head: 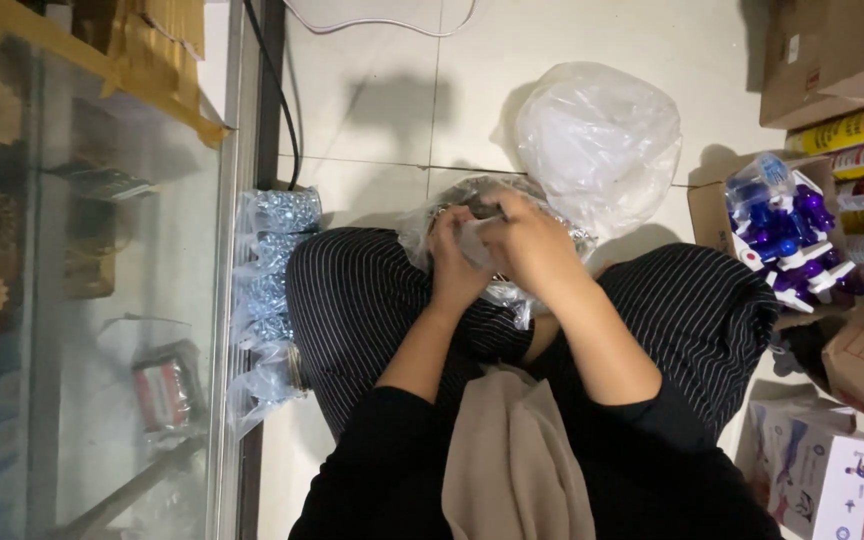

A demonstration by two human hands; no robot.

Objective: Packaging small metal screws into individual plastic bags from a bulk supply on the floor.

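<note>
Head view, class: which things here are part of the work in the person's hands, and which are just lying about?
In hand:
left hand
right hand
clear bag of small metal parts, held on the lap

Lying about:
empty plastic bag
filled packets by the glass case
box of purple-and-white items
cardboard boxes
white box

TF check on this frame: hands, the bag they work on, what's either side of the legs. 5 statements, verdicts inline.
1. Both hands work at a clear plastic bag in front of the crossed legs. True: left hand and right hand meet on it.
2. A row of small filled clear bags lies along the glass cabinet. True.
3. The big crumpled plastic bag sits on the person's lap. False: it lies on the floor tiles beyond the hands.
4. The purple and white items are to the person's left. False: right.
5. The person wears plain white trousers. False: dark, pinstriped.
</note>
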